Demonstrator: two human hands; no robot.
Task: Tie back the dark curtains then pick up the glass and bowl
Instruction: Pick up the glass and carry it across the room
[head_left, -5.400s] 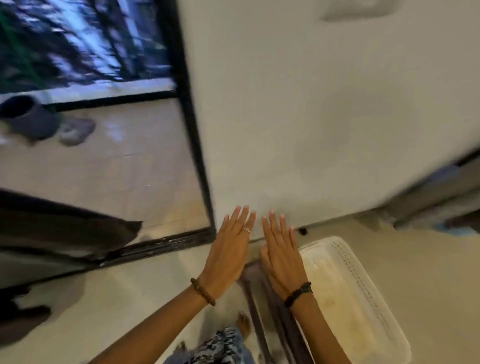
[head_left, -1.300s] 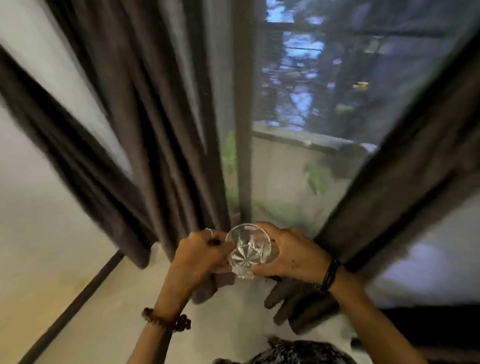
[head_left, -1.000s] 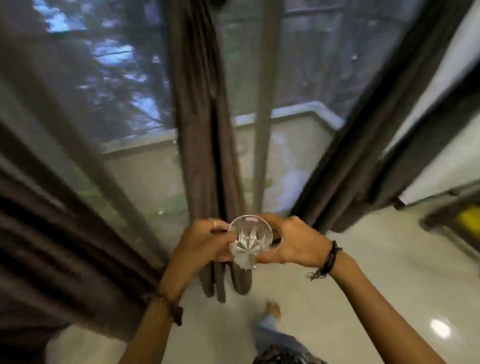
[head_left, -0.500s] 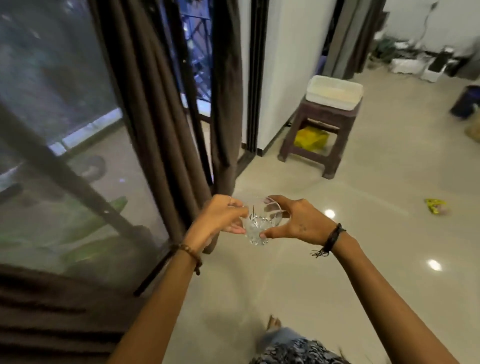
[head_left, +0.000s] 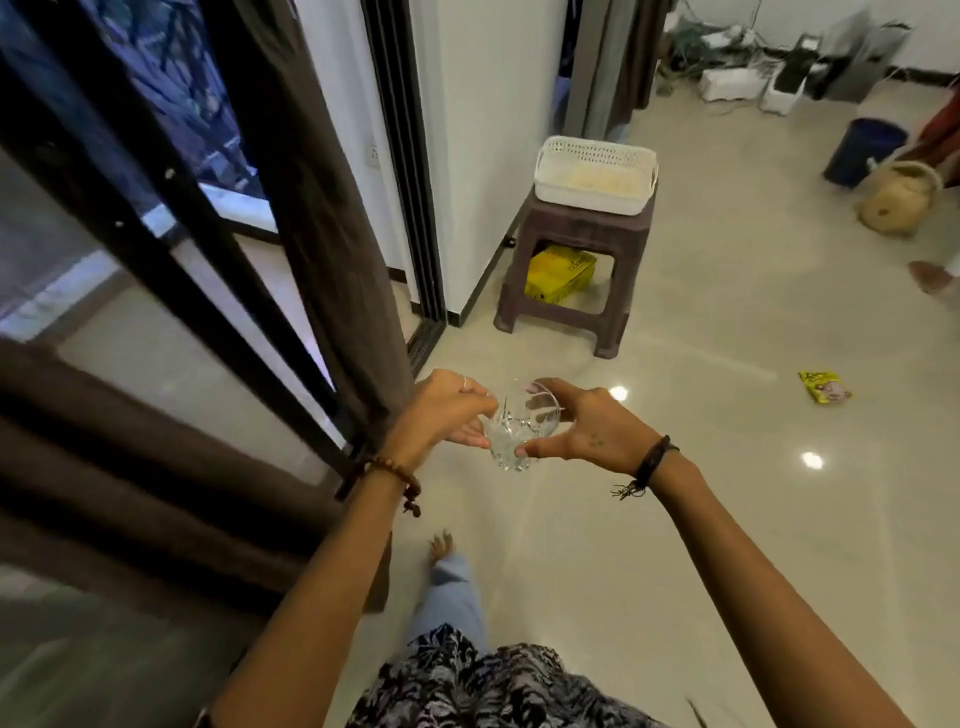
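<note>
Over tiled floor, clear cut-pattern glass

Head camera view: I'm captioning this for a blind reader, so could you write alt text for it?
Both hands, left hand and right hand, hold a clear cut glass above a glossy tiled floor. Dark curtains hang at the left, and a white basket sits on a brown stool ahead.
</note>
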